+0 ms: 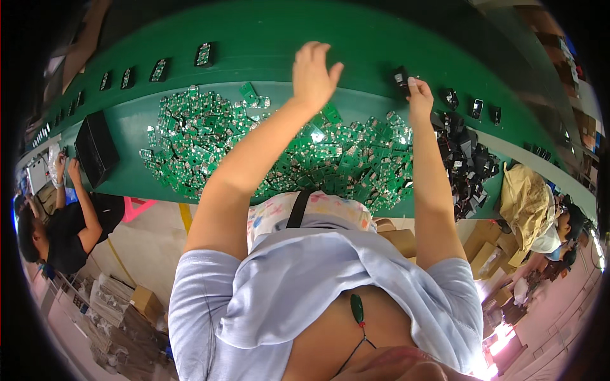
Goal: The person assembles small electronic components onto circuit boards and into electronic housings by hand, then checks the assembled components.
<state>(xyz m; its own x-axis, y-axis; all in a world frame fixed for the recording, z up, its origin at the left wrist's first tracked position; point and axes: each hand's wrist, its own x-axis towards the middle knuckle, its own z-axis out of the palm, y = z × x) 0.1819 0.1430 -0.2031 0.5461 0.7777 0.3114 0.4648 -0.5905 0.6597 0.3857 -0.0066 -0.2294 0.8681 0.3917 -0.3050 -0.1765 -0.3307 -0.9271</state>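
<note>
My left hand (pixel 313 75) is over the green belt, fingers stretched out and thumb apart, with nothing in it. Toward the right, my right hand (pixel 419 100) pinches a small black plastic housing (pixel 400 77) between thumb and fingertips. Beneath my forearms spreads a wide heap of small green circuit boards (pixel 356 159) on the green worktop (pixel 127 171). A pile of black plastic housings (pixel 467 159) lies beside my right forearm. One green circuit board (pixel 249 93) rests at the far edge of the heap, left of my left wrist.
Along the belt (pixel 267 38) at left stand several black housings with circuit boards (pixel 203 55); more black housings (pixel 477 108) stand at right. A black box (pixel 95 149) sits at the worktop's left end. Co-workers sit at left (pixel 70 222) and right, near a brown bag (pixel 524 200).
</note>
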